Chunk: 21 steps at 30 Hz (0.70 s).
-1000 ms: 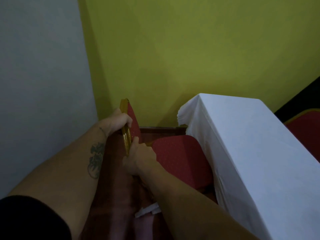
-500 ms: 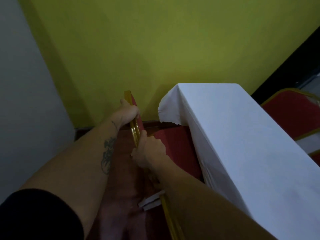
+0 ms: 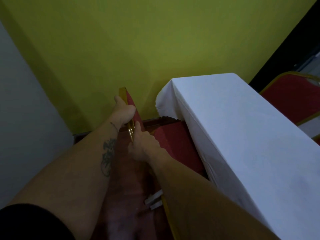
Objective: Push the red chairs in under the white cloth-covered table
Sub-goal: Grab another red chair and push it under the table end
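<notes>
Red chair (image 3: pixel 174 149) backrest gripped by left hand (image 3: pixel 124 110) and right hand (image 3: pixel 143 146) (both closed), seat tucked partly under white-clothed table (image 3: pixel 242 135)

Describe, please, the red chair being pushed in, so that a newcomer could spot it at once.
Find the white cloth-covered table by the yellow-green wall. At its near long side stands a red chair, seat partly under the cloth. Unlike the other red chair beyond the table, its gold-edged back is gripped by the left hand and right hand.
</notes>
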### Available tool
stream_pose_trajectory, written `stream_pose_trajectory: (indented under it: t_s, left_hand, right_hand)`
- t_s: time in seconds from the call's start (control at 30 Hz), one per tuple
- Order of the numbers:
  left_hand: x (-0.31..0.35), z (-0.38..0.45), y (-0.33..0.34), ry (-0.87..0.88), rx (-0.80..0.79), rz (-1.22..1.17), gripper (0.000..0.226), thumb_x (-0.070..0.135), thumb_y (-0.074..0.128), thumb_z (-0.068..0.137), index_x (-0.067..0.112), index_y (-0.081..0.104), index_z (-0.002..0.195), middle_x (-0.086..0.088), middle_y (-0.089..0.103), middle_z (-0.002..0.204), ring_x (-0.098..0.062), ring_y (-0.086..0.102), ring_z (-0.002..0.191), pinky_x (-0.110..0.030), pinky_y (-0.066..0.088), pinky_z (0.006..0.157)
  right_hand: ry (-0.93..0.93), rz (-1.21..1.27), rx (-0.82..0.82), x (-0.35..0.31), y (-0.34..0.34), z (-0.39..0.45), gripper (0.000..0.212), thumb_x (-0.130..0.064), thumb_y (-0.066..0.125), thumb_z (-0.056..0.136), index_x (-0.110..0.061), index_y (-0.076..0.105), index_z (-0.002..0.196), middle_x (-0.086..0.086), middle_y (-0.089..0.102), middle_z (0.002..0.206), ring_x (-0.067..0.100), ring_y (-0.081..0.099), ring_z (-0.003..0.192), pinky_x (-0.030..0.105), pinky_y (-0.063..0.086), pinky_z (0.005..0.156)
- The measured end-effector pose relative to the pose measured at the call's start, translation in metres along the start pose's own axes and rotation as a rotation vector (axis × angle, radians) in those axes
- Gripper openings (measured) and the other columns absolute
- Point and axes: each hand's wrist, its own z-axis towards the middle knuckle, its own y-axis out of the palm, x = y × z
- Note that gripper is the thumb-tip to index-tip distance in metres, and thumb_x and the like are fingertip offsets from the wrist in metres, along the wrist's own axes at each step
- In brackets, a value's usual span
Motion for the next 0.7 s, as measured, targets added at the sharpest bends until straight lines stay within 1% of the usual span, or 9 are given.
stream_pose_trajectory:
  t_s: [0.07,0.17,0.27,0.33,0.47,0.53,0.6,0.67,0.7]
  left_hand:
    - [-0.001,0.001,0.001,0.009,0.002,0.016,0.053,0.006,0.054,0.091,0.007,0.024,0.135,-0.003,0.051,0.085,-0.025,0.059,0.083,-0.031,0.041,0.055]
    - [-0.006,-0.005,0.001,0.023,0.014,0.067,0.057,0.005,0.058,0.089,0.005,0.026,0.136,0.000,0.050,0.081,-0.016,0.052,0.070,-0.031,0.039,0.052]
    - [-0.010,-0.016,-0.001,0.017,0.002,0.123,0.066,0.005,0.061,0.089,0.002,0.021,0.142,0.000,0.048,0.081,-0.013,0.048,0.067,-0.028,0.037,0.051]
    - [-0.009,-0.017,-0.005,0.007,-0.021,0.145,0.074,0.007,0.062,0.088,0.003,0.015,0.146,-0.002,0.049,0.084,-0.015,0.050,0.070,-0.031,0.042,0.055]
    - [-0.012,-0.016,-0.017,-0.017,-0.005,0.146,0.082,0.009,0.060,0.088,0.006,0.008,0.151,-0.003,0.049,0.085,-0.020,0.052,0.076,-0.037,0.048,0.072]
    - [-0.018,-0.020,-0.025,-0.032,-0.004,0.143,0.085,0.008,0.058,0.090,0.008,0.001,0.154,-0.003,0.048,0.085,-0.019,0.051,0.073,-0.038,0.050,0.074]
    - [-0.024,-0.023,-0.034,-0.049,0.019,0.106,0.090,0.007,0.057,0.091,0.010,-0.005,0.156,-0.003,0.046,0.085,-0.018,0.050,0.071,-0.036,0.050,0.066]
    - [-0.029,-0.025,-0.039,-0.053,0.029,0.090,0.093,0.007,0.057,0.092,0.011,-0.010,0.157,-0.003,0.045,0.085,-0.017,0.048,0.070,-0.032,0.046,0.057]
    - [-0.029,-0.027,-0.039,-0.053,0.024,0.082,0.095,0.008,0.057,0.093,0.010,-0.012,0.157,-0.003,0.046,0.086,-0.018,0.049,0.071,-0.032,0.046,0.057]
  right_hand:
    - [-0.007,0.023,0.019,0.002,0.002,0.000,0.093,-0.023,0.059,0.095,-0.015,-0.002,0.165,0.023,0.057,0.140,0.046,0.057,0.126,0.053,0.044,0.103]
    - [-0.015,0.058,0.051,0.009,0.011,-0.006,0.092,-0.024,0.058,0.095,-0.019,-0.001,0.165,0.024,0.058,0.137,0.047,0.057,0.124,0.053,0.044,0.102]
    - [0.003,0.102,0.019,0.012,0.018,-0.012,0.094,-0.024,0.058,0.096,-0.025,-0.006,0.165,0.023,0.055,0.141,0.046,0.055,0.127,0.052,0.043,0.104]
    - [0.008,0.114,0.008,0.010,0.019,-0.010,0.097,-0.023,0.058,0.095,-0.028,-0.009,0.165,0.023,0.054,0.142,0.046,0.054,0.128,0.053,0.043,0.106]
    - [-0.009,0.117,0.005,0.000,0.025,0.000,0.100,-0.024,0.058,0.091,-0.028,-0.010,0.164,0.024,0.057,0.140,0.047,0.056,0.127,0.054,0.044,0.108]
    - [-0.015,0.107,-0.013,-0.007,0.032,-0.002,0.101,-0.024,0.058,0.090,-0.028,-0.010,0.164,0.024,0.058,0.139,0.046,0.057,0.126,0.054,0.043,0.109]
    - [-0.030,0.112,-0.033,-0.014,0.039,-0.006,0.102,-0.023,0.059,0.090,-0.028,-0.010,0.164,0.024,0.059,0.138,0.047,0.057,0.126,0.054,0.042,0.109]
    - [-0.044,0.115,-0.042,-0.017,0.042,-0.009,0.103,-0.021,0.060,0.089,-0.028,-0.010,0.164,0.024,0.060,0.138,0.046,0.056,0.126,0.055,0.042,0.109]
    - [-0.042,0.112,-0.044,-0.017,0.041,-0.011,0.103,-0.020,0.060,0.090,-0.028,-0.010,0.165,0.024,0.060,0.138,0.046,0.057,0.126,0.054,0.042,0.109]
